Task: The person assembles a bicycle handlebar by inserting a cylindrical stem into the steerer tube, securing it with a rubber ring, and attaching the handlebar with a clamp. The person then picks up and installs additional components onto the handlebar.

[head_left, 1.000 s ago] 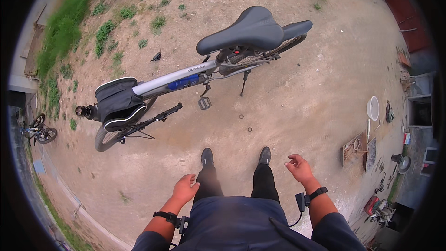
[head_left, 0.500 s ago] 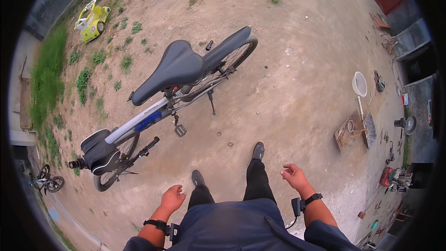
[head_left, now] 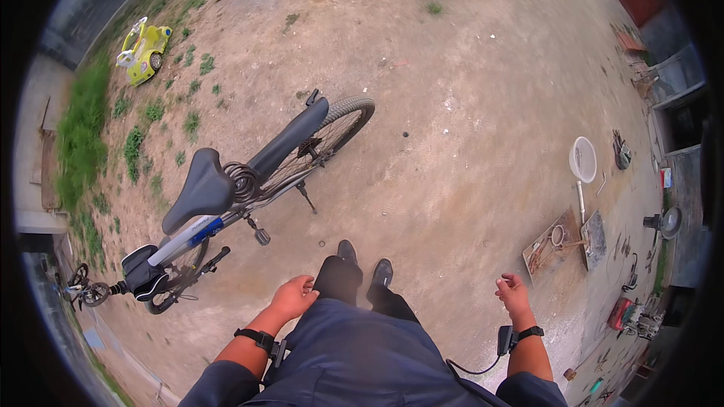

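Nothing is in my left hand (head_left: 294,298), which hangs beside my thigh with its fingers loosely bent and apart. Further to the right, my right hand (head_left: 514,294) is also empty, its thumb and fingers slightly curled in the air. A parked bicycle (head_left: 179,241) with a silver and blue frame leans on its kickstand to the left, touched by neither hand. It has a black saddle (head_left: 200,190), a coiled cable lock (head_left: 243,181) behind the saddle, and a black bag (head_left: 143,273) at the handlebar end. Both my shoes (head_left: 382,273) are on the ground.
Off to the right lie a white basin (head_left: 583,160), a metal dustpan (head_left: 594,241) and a red machine (head_left: 620,313). A yellow toy car (head_left: 142,60) and a grass strip (head_left: 79,136) are at the far left. Beyond the bag stands another small bicycle (head_left: 94,294).
The bicycle now appears further left and lower, and its coiled lock has come into sight. My feet have shifted, standing closer together. My right hand has moved right, away from my body.
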The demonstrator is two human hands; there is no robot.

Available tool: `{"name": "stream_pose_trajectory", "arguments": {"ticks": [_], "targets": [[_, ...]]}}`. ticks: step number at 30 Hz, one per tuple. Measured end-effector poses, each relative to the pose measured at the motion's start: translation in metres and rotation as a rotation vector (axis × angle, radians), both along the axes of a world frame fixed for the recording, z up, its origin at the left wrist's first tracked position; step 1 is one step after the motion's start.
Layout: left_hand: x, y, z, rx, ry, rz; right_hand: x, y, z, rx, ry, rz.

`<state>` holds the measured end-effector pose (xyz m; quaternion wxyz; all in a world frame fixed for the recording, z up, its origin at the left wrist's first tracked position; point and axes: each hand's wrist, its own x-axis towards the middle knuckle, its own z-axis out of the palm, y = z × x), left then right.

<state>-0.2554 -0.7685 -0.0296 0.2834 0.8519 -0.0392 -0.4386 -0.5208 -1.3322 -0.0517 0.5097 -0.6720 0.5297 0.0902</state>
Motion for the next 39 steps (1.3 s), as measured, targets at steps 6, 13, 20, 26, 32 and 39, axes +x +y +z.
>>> {"name": "stream_pose_trajectory", "arguments": {"ticks": [6,13,20,26,32,39], "targets": [[0.077,-0.031,-0.042,0.067,-0.002,0.045,0.225,-0.058,0.017,-0.165,-0.168,0.406],[0.190,-0.095,-0.078,-0.092,0.031,0.513,0.518,-0.064,0.048,-0.337,-0.192,0.895],[0.245,-0.112,-0.032,-0.348,0.207,1.470,0.772,0.016,0.027,-0.263,-0.135,1.450],[0.251,-0.168,-0.047,-0.297,0.230,1.826,0.941,0.094,-0.052,-0.298,-0.167,1.983],[0.254,-0.303,-0.102,-0.086,0.505,2.143,1.065,0.150,-0.198,-0.411,-0.050,2.367],[0.340,-0.425,-0.135,0.041,0.758,2.323,1.135,0.211,-0.395,-0.532,0.118,2.632]]}}
